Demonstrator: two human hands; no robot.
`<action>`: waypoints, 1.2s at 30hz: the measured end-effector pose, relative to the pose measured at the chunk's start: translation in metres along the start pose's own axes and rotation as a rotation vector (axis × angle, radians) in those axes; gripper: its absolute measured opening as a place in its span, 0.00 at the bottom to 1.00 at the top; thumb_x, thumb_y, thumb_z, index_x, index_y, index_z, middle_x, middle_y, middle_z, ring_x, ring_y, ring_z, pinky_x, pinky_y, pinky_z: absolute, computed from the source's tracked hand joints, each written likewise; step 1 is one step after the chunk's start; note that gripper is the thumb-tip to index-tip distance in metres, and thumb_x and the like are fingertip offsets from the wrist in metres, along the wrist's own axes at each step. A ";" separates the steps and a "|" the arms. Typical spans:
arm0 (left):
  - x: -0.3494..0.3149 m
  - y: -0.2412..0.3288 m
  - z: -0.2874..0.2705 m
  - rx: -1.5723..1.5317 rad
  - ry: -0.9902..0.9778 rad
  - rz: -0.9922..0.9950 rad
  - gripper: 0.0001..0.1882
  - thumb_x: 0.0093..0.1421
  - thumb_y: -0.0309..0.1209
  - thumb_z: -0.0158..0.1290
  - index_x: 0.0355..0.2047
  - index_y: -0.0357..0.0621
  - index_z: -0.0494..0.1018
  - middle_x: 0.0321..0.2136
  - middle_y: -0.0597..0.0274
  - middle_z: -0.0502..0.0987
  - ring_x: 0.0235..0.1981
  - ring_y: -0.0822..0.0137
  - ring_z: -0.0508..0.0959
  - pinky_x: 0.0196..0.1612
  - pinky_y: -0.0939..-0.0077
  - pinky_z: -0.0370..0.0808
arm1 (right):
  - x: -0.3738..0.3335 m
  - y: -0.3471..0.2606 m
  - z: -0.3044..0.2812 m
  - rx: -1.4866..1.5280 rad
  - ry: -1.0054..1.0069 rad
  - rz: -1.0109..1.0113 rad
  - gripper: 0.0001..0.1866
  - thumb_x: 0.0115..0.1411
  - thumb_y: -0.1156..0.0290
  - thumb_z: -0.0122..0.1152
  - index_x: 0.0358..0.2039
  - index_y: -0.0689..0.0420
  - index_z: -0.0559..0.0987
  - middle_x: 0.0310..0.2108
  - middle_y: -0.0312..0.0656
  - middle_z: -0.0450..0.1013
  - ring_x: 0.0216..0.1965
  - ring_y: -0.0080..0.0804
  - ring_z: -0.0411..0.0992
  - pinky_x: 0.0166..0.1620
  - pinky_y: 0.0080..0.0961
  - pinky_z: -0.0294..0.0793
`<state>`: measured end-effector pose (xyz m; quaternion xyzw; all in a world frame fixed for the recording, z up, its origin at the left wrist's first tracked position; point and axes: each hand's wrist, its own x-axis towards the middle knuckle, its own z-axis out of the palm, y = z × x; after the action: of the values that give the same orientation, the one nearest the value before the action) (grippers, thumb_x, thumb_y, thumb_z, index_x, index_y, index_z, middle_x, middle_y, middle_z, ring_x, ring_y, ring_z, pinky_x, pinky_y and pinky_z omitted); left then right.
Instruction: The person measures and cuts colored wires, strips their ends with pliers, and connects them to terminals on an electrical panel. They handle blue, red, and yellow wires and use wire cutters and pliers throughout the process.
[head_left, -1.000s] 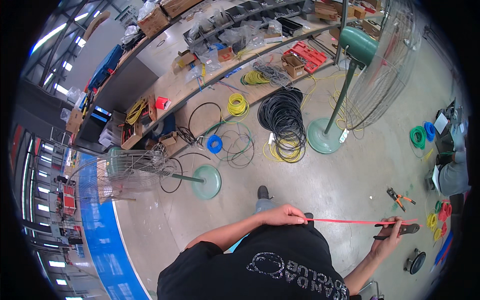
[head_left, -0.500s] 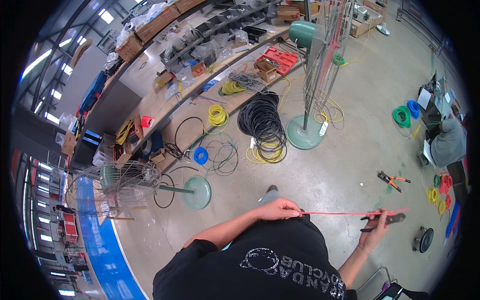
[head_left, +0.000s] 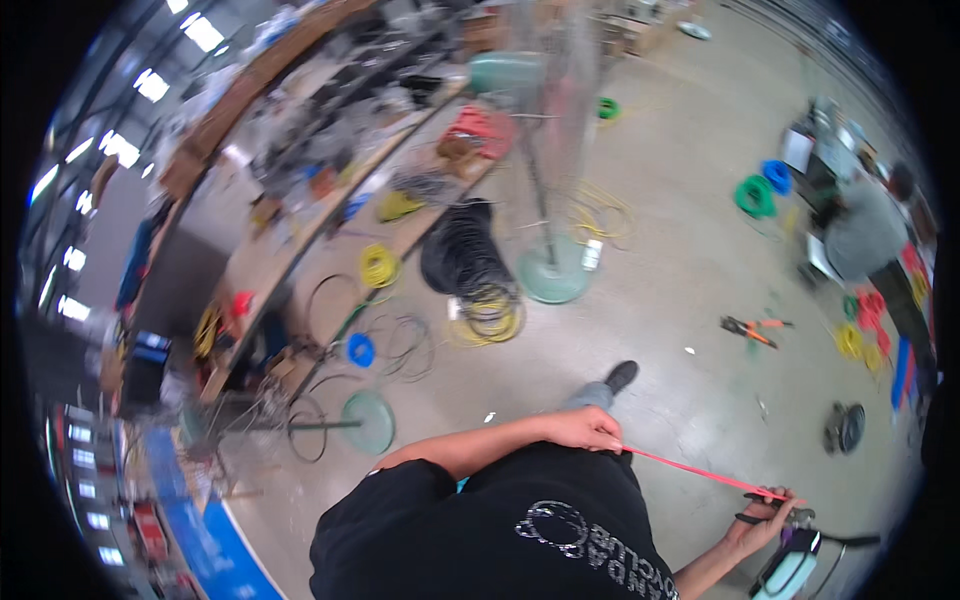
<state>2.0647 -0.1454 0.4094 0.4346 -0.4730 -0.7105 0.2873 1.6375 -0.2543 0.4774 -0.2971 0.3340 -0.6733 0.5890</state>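
A thin red wire-like strip [head_left: 700,470] runs taut from one hand to the other, sloping down to the right. Its left end is pinched in my left hand [head_left: 585,430], close in front of my black shirt. My right hand [head_left: 768,522], stretched out to the right, closes around a pair of dark-handled pliers [head_left: 750,507]. The strip passes by those fingers too, and its far tip shows just beyond them. The pliers' head is blurred and partly hidden, so I cannot tell whether its jaws touch the strip.
Orange-handled pliers [head_left: 755,330] and a round black speaker-like part [head_left: 845,428] lie on the floor. Fan stands [head_left: 368,422], a black cable coil [head_left: 470,255] and a cluttered bench [head_left: 310,225] are to the left. Another person [head_left: 865,230] sits at far right; a chair [head_left: 790,570] is beside my right hand.
The view has swung, blurring the left side. My right hand, with the pliers, is lower, so the strip slants instead of lying level. A shoe of mine has come forward.
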 end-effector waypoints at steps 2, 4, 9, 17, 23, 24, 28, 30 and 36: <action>0.034 0.009 -0.017 0.034 -0.104 0.032 0.15 0.72 0.41 0.55 0.44 0.43 0.82 0.24 0.75 0.72 0.27 0.82 0.69 0.30 0.81 0.66 | 0.011 0.003 -0.008 -0.154 0.229 0.072 0.13 0.74 0.58 0.56 0.48 0.53 0.75 0.37 0.34 0.72 0.34 0.21 0.68 0.37 0.24 0.72; 0.064 -0.004 -0.023 -0.027 -0.061 -0.006 0.14 0.71 0.40 0.56 0.44 0.43 0.82 0.25 0.74 0.75 0.28 0.81 0.70 0.32 0.81 0.68 | 0.031 0.005 -0.009 -0.084 0.307 0.030 0.10 0.73 0.63 0.58 0.48 0.54 0.76 0.37 0.37 0.74 0.35 0.24 0.71 0.37 0.25 0.73; 0.135 0.036 -0.046 -0.017 -0.149 -0.091 0.12 0.72 0.37 0.54 0.43 0.42 0.81 0.26 0.73 0.76 0.26 0.81 0.70 0.30 0.83 0.67 | 0.083 -0.010 0.032 -0.110 0.302 -0.087 0.11 0.72 0.65 0.57 0.40 0.61 0.76 0.33 0.45 0.76 0.33 0.31 0.73 0.38 0.28 0.74; 0.263 0.100 -0.089 0.040 -0.317 -0.138 0.12 0.73 0.36 0.52 0.43 0.43 0.82 0.22 0.78 0.70 0.22 0.83 0.65 0.26 0.84 0.61 | 0.170 -0.026 0.045 -0.219 0.351 -0.067 0.13 0.72 0.64 0.58 0.41 0.63 0.76 0.35 0.47 0.76 0.32 0.33 0.75 0.41 0.36 0.78; 0.360 0.127 -0.074 0.101 -0.404 -0.115 0.11 0.72 0.35 0.54 0.44 0.42 0.82 0.23 0.76 0.73 0.25 0.83 0.67 0.28 0.83 0.65 | 0.201 -0.036 0.019 -0.282 0.570 -0.110 0.13 0.72 0.64 0.58 0.43 0.63 0.76 0.37 0.47 0.76 0.32 0.32 0.75 0.41 0.35 0.79; 0.376 0.133 -0.070 0.110 -0.410 -0.124 0.11 0.72 0.35 0.54 0.44 0.42 0.82 0.24 0.76 0.73 0.25 0.83 0.67 0.28 0.83 0.65 | 0.204 -0.038 0.010 -0.265 0.606 -0.128 0.13 0.72 0.64 0.58 0.43 0.63 0.77 0.37 0.47 0.77 0.32 0.32 0.76 0.41 0.35 0.80; 0.444 0.156 -0.045 0.203 -0.580 -0.209 0.10 0.73 0.35 0.53 0.43 0.42 0.80 0.24 0.75 0.73 0.24 0.83 0.68 0.27 0.84 0.65 | 0.215 -0.049 -0.034 -0.197 0.735 -0.172 0.12 0.71 0.65 0.59 0.44 0.62 0.76 0.37 0.46 0.77 0.32 0.30 0.76 0.40 0.35 0.81; 0.480 0.159 -0.028 0.190 -0.624 -0.198 0.10 0.73 0.35 0.53 0.43 0.42 0.79 0.24 0.75 0.72 0.25 0.83 0.67 0.27 0.84 0.65 | 0.227 -0.053 -0.061 -0.136 0.809 -0.183 0.12 0.71 0.65 0.59 0.45 0.61 0.75 0.38 0.45 0.77 0.32 0.30 0.76 0.40 0.35 0.80; 0.590 0.197 0.055 0.221 -0.589 -0.228 0.10 0.73 0.34 0.53 0.45 0.40 0.79 0.24 0.77 0.71 0.26 0.84 0.66 0.29 0.85 0.64 | 0.309 -0.068 -0.166 0.042 0.830 -0.183 0.12 0.71 0.65 0.59 0.44 0.62 0.76 0.34 0.44 0.77 0.30 0.30 0.75 0.39 0.34 0.80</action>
<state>1.7453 -0.6821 0.3961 0.2893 -0.5581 -0.7776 0.0080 1.4250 -0.5382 0.4338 -0.0171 0.5014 -0.7919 0.3481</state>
